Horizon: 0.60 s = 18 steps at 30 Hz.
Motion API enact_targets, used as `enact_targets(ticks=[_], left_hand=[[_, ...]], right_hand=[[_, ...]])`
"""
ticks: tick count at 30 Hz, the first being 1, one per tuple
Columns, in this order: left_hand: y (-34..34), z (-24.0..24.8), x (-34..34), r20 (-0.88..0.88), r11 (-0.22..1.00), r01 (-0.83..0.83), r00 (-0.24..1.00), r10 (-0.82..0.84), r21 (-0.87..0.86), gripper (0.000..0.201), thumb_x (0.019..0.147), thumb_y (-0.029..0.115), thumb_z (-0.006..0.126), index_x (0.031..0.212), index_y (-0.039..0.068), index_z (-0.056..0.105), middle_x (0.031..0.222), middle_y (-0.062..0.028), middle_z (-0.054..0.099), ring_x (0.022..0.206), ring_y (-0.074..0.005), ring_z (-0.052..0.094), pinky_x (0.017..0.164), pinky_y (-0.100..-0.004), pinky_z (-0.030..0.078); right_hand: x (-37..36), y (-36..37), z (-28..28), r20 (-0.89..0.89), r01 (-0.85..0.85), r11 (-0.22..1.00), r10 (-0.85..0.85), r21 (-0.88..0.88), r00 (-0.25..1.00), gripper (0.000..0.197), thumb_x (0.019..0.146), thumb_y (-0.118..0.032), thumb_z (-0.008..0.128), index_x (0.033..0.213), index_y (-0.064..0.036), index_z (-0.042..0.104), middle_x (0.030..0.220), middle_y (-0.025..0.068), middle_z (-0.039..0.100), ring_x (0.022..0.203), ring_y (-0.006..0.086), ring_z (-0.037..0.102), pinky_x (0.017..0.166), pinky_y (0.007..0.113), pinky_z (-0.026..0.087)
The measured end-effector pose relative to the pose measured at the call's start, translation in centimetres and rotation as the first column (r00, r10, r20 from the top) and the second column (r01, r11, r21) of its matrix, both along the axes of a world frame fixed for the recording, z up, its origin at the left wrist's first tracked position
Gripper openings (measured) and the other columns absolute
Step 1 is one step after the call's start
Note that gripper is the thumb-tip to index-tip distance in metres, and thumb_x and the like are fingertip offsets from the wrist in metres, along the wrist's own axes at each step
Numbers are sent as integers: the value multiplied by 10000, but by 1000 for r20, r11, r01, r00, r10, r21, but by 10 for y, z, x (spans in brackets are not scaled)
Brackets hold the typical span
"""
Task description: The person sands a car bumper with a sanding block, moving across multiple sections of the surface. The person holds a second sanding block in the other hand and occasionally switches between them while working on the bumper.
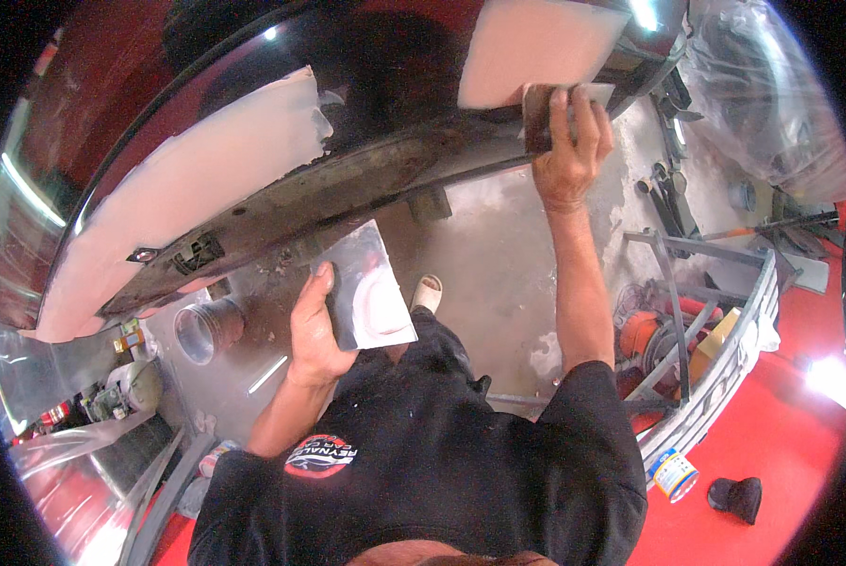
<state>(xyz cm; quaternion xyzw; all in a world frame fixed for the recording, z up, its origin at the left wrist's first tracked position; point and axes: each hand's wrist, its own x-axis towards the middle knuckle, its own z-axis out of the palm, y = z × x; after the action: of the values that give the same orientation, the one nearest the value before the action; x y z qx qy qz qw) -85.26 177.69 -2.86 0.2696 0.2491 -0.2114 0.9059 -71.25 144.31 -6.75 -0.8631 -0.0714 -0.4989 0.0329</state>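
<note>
My left hand (317, 330) grips a flat, shiny rectangular plate (349, 269), thumb along its edge. A smear of pale pinkish filler (381, 309) lies on the plate. Raised and reaching forward, my right hand (574, 156) pinches a thin, flat filler spreader (537, 121) with the fingers over its face. The spreader is at the lower edge of a pale pink filler patch (536, 42) on the dark, glossy car body panel (395, 66); its contact edge is hard to make out. Another long filler patch (206, 160) covers the panel's left side.
A clear round tub (197, 332) stands on the floor at left. To the right, a metal-framed rack (715, 377) holds tools and an orange item. Near it are a blue-and-white can (673, 474) and a black cap-like item (736, 498). Plastic sheeting (772, 104) hangs at far right.
</note>
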Motion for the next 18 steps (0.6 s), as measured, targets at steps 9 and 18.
enact_targets(ticks=[9,18], left_hand=[[-22,8,31,160,973,-95,985,62,212,415,1017,255,580,1340,-5,574,1243,-174,681,1129,-266,681,1013,-422,542],[-65,5,38,606,809,-283,788,-111,515,368,1063,169,539,1368,-35,560,1242,-109,673,1142,-186,626,1036,-348,479]], right_hand=[[-97,32,33,-325,-101,952,196,287,925,530,764,-92,774,1291,-128,724,1328,122,656,1221,349,576,1062,465,439],[-172,91,55,-559,-208,935,340,288,756,522,720,-189,812,1236,-157,742,1286,91,662,1168,346,565,1009,468,446]])
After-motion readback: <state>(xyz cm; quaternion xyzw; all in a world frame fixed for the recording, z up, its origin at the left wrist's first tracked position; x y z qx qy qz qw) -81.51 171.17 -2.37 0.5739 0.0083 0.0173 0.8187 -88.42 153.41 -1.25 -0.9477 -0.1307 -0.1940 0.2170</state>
